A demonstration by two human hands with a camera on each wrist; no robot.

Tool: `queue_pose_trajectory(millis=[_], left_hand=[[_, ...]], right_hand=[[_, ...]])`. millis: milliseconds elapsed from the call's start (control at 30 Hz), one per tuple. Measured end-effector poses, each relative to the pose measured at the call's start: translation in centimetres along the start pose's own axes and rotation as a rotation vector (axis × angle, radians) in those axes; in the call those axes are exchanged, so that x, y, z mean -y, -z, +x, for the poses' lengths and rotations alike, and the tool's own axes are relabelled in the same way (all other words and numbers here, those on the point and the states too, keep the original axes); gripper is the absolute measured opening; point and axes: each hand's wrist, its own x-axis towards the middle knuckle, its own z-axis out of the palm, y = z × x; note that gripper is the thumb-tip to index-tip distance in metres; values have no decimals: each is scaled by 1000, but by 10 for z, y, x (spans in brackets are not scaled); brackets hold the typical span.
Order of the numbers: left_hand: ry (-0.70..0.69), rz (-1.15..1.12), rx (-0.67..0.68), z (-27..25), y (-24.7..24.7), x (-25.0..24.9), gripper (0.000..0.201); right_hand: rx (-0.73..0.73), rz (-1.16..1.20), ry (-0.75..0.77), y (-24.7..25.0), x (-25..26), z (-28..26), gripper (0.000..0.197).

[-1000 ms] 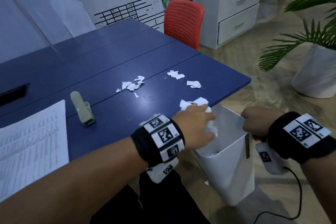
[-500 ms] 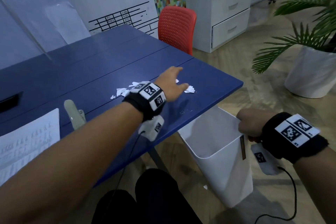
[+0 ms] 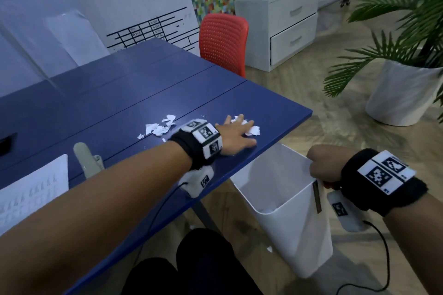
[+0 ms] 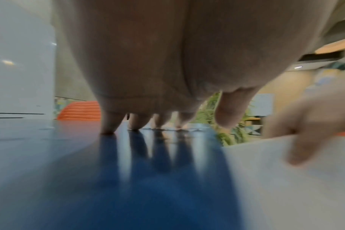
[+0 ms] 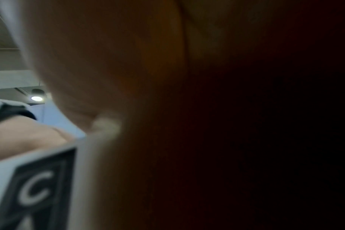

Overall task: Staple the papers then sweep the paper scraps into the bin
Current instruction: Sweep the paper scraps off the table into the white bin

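My left hand (image 3: 237, 130) lies flat on the blue table (image 3: 119, 108), fingers spread over a small pile of white paper scraps (image 3: 254, 130) near the table's right edge. Its fingertips (image 4: 108, 124) press down on the tabletop in the left wrist view. A second pile of scraps (image 3: 159, 127) lies to the left of that hand. My right hand (image 3: 322, 165) grips the rim of the white bin (image 3: 299, 230), held just below the table edge. The stapler (image 3: 87, 160) and the printed papers (image 3: 31, 189) rest at the left.
A red chair (image 3: 223, 40) stands behind the table, a white drawer unit (image 3: 282, 24) beyond it. A potted palm in a white pot (image 3: 400, 93) stands on the floor at right. The right wrist view is mostly dark, filled by my hand.
My left hand left the bin, reached back over the table and came down flat on the right-hand scraps. The right hand kept its grip on the bin's rim.
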Motion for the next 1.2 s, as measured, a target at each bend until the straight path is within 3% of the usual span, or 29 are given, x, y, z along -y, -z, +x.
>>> queue_pose_trajectory(millis=[267, 400, 533, 600, 667, 766, 866, 1000, 1200], left_hand=[[-205, 124, 18, -68, -66, -67, 64], [-296, -68, 70, -80, -70, -67, 61], [-208, -276, -235, -86, -38, -26, 54], [-102, -291, -411, -86, -11, 13, 54], [54, -255, -488, -82, 13, 56, 57], [349, -189, -361, -69, 32, 122, 68], [497, -122, -205, -56, 34, 159, 72], [430, -161, -54, -43, 23, 157, 46], [316, -78, -16, -51, -17, 109, 70]], right_hand=[[20, 39, -1, -5, 1, -9, 17], [32, 38, -2, -13, 0, -14, 17], [10, 27, 8, -19, 4, -14, 18], [13, 31, 9, -21, 9, -13, 16], [11, 17, 14, -22, 15, -12, 14], [2, -22, 20, -24, 22, -10, 12], [4, -37, 32, -28, 25, -8, 12], [18, 3, 18, -28, 26, -8, 11], [27, 46, 2, -35, 35, -10, 18]])
